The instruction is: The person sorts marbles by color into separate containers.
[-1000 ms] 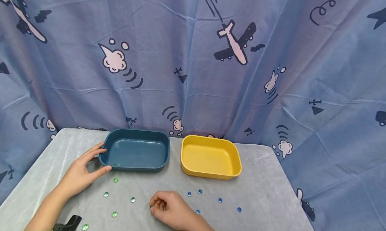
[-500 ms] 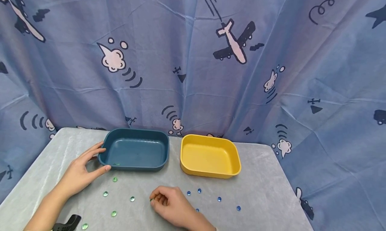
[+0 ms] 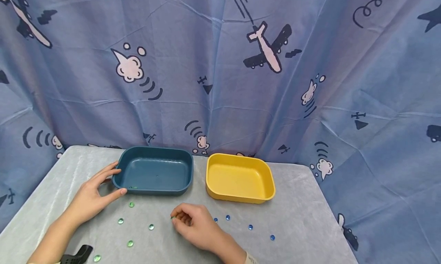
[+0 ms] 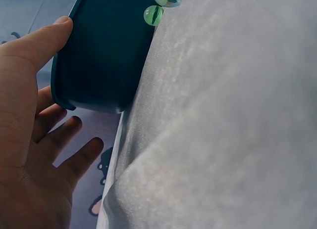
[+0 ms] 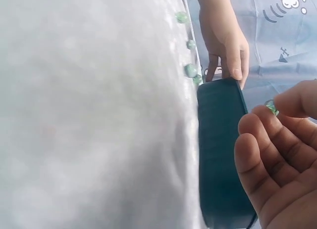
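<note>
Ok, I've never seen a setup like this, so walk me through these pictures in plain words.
There's no robot here, just a person's two bare hands. The wide picture comes from a camera worn on the head, looking forward and down. The two smaller ones come from cameras worn on each wrist, watching that hand's work.

On the pale, cloth-covered table stand a dark teal tray and, to its right, a yellow tray. Nearer the person lie small green glassy pieces toward the left and blue glassy pieces toward the right. Behind hangs a blue curtain printed with airplanes.

The left hand touches the teal tray's left end. The right hand pinches one green piece, clearest from the right wrist.
</note>
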`<action>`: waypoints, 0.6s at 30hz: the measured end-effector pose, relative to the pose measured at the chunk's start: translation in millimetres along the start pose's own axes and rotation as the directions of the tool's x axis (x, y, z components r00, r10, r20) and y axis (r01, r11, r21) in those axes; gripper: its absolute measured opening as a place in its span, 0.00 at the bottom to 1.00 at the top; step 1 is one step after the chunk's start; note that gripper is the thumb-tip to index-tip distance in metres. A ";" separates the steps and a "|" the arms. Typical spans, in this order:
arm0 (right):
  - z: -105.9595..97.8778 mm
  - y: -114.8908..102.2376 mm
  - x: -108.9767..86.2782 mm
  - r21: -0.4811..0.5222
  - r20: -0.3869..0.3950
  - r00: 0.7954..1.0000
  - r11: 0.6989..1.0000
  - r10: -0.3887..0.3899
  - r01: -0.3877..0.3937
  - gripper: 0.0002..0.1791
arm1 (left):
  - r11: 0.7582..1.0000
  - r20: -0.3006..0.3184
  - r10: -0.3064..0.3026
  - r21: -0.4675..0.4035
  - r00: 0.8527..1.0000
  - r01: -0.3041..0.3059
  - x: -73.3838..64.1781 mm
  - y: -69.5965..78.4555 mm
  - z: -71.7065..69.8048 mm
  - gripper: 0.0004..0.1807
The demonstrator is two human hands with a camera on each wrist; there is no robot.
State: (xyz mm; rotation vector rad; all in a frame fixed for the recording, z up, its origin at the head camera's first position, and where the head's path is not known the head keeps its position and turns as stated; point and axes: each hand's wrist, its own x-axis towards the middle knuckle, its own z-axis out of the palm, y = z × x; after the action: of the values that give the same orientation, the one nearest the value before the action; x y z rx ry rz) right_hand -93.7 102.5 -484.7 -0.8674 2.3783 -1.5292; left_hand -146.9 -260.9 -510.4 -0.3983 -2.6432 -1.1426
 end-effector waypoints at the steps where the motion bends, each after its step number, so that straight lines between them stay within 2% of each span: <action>1: -0.9 -0.6 1.3 -0.006 -0.007 1.000 1.000 -0.008 0.008 0.03 | 1.000 0.001 -0.001 -0.001 1.000 0.001 0.1 0.6 -0.2 0.38; 18: -18.0 -13.1 24.8 -0.043 -0.114 0.990 0.996 -0.077 0.072 0.04 | 1.000 -0.012 0.013 -0.005 1.000 -0.013 -0.8 -4.1 3.0 0.37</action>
State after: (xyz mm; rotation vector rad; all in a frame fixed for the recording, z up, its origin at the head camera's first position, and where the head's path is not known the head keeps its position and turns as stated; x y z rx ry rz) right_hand -117.1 98.4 -461.2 -0.9092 2.4912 -1.6076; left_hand -147.9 -261.4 -515.3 -0.4084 -2.6243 -1.1448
